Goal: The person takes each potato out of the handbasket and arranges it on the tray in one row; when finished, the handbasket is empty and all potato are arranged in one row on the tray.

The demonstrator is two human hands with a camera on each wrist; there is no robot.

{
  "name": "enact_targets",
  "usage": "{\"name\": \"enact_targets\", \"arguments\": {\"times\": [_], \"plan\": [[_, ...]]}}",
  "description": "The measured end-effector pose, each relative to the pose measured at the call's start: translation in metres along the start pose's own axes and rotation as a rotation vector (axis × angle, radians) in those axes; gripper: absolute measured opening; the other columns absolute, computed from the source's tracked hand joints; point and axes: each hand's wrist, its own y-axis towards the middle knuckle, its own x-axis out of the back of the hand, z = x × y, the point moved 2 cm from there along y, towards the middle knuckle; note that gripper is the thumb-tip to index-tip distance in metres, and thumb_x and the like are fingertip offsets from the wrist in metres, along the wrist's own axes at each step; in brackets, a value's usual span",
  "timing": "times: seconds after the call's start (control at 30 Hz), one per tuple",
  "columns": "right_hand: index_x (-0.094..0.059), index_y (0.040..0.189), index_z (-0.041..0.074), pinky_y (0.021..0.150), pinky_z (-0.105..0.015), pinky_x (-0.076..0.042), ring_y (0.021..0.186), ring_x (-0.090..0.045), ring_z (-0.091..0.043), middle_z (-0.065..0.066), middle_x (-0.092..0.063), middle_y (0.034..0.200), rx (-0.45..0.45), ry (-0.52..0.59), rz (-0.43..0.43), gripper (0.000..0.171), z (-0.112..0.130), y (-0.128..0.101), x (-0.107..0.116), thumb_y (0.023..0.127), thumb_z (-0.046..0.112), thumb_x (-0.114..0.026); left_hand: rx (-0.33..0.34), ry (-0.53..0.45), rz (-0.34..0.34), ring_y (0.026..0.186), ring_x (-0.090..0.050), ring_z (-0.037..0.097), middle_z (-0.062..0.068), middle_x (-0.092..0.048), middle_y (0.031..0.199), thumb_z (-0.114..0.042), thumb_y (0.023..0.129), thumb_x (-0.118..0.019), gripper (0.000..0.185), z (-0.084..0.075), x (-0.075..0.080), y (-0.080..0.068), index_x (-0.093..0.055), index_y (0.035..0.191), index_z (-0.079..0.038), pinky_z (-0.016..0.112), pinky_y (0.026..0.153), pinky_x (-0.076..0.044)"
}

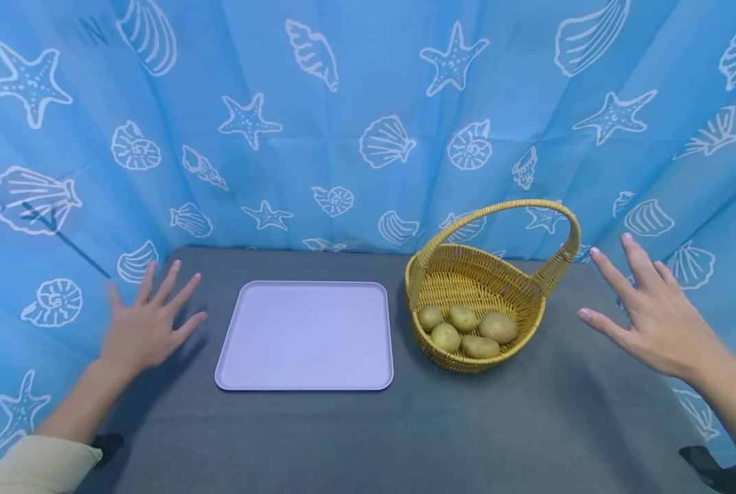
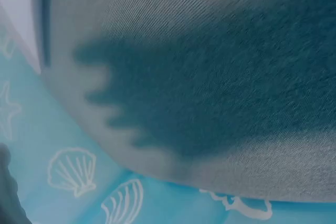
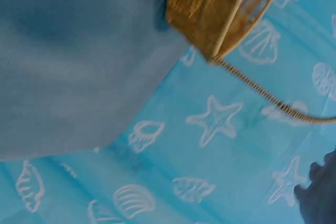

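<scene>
- The left hand and right hand hovered over the grey desk, fingers spread, holding nothing.
- A lilac tray lay between them.
- 5 potatoes sat in the wicker basket, near the right hand.

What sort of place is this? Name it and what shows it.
Probably a staged tabletop set: a grey-clothed table backed by a blue seashell-print curtain, with only a lavender tray and a wicker basket of potatoes.

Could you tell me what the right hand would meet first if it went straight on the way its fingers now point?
Probably the blue curtain. The right hand points up and away, slightly leftward, passing right of the basket handle; depth is unclear.
</scene>
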Motion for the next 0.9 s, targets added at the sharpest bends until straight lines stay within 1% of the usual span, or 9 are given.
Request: {"name": "enact_targets", "arguments": {"times": [0.1,0.17,0.23,0.33,0.4,0.57,0.7,0.83,0.9], "plan": [[-0.014,0.161,0.025,0.118,-0.062,-0.003,0.148,-0.011,-0.048,-0.013,0.004,0.167,0.067,0.098,-0.004,0.094,0.015,0.003,0.002,0.089,0.047,-0.068,-0.056,-0.017,-0.003,0.152,0.01,0.036,0.014,-0.012,0.166,-0.055,0.095,-0.056,0.078,-0.007,-0.006,-0.001,-0.025,0.159,-0.022,0.08,0.104,0.009],[-0.015,0.161,0.027,0.113,-0.07,-0.011,0.148,-0.013,-0.048,-0.007,0.004,0.168,0.084,0.169,0.028,0.095,0.023,0.007,0.001,0.087,0.041,-0.073,-0.085,-0.03,0.012,0.152,0.006,0.038,0.016,-0.016,0.165,-0.055,0.095,-0.056,0.077,-0.011,-0.009,-0.002,-0.029,0.158,-0.02,0.081,0.103,0.006],[-0.014,0.161,0.03,0.102,-0.078,-0.02,0.147,-0.015,-0.049,-0.003,0.005,0.168,0.089,0.231,0.073,0.096,0.031,0.011,-0.002,0.086,0.036,-0.075,-0.109,-0.048,0.049,0.151,0.002,0.041,0.016,-0.019,0.164,-0.056,0.095,-0.055,0.076,-0.014,-0.013,-0.004,-0.031,0.157,-0.02,0.081,0.103,0.004],[-0.011,0.161,0.033,0.09,-0.08,-0.031,0.144,-0.021,-0.051,0.002,0.006,0.168,0.081,0.309,0.151,0.096,0.04,0.017,-0.009,0.088,0.034,-0.074,-0.144,-0.071,0.122,0.15,-0.006,0.044,0.017,-0.022,0.163,-0.057,0.095,-0.055,0.075,-0.019,-0.017,-0.007,-0.034,0.156,-0.02,0.082,0.103,-0.002],[-0.01,0.16,0.035,0.085,-0.079,-0.034,0.142,-0.026,-0.053,0.004,0.004,0.168,0.079,0.354,0.198,0.095,0.045,0.021,-0.014,0.089,0.033,-0.073,-0.165,-0.091,0.166,0.15,-0.008,0.045,0.017,-0.024,0.162,-0.058,0.095,-0.055,0.074,-0.023,-0.018,-0.008,-0.036,0.155,-0.02,0.082,0.103,-0.005],[-0.014,0.16,0.032,0.093,-0.08,-0.031,0.14,-0.027,-0.055,-0.009,-0.008,0.167,0.157,0.473,0.298,0.098,0.048,0.032,-0.029,0.086,0.034,-0.078,-0.179,-0.161,0.278,0.148,-0.013,0.046,0.017,-0.028,0.161,-0.059,0.095,-0.055,0.073,-0.03,-0.019,-0.009,-0.04,0.154,-0.017,0.082,0.102,-0.01],[-0.021,0.16,0.021,0.103,-0.075,-0.026,0.143,-0.025,-0.051,-0.019,-0.02,0.163,0.226,0.581,0.408,0.099,0.048,0.042,-0.041,0.083,0.033,-0.082,-0.165,-0.228,0.355,0.147,-0.015,0.048,0.016,-0.028,0.161,-0.061,0.095,-0.054,0.074,-0.032,-0.023,-0.011,-0.041,0.153,-0.016,0.081,0.103,-0.008],[-0.021,0.159,0.008,0.108,-0.071,-0.021,0.144,-0.021,-0.05,-0.023,-0.021,0.161,0.243,0.679,0.546,0.098,0.048,0.053,-0.05,0.084,0.031,-0.08,-0.169,-0.295,0.409,0.146,-0.017,0.05,0.016,-0.029,0.161,-0.062,0.095,-0.053,0.074,-0.031,-0.028,-0.013,-0.041,0.153,-0.018,0.081,0.104,-0.008],[-0.019,0.159,0.006,0.109,-0.07,-0.018,0.145,-0.018,-0.05,-0.025,-0.018,0.161,0.239,0.724,0.62,0.098,0.046,0.058,-0.055,0.085,0.03,-0.079,-0.171,-0.324,0.43,0.146,-0.018,0.05,0.016,-0.03,0.16,-0.062,0.095,-0.052,0.074,-0.03,-0.03,-0.015,-0.039,0.154,-0.019,0.08,0.104,-0.009]]}}
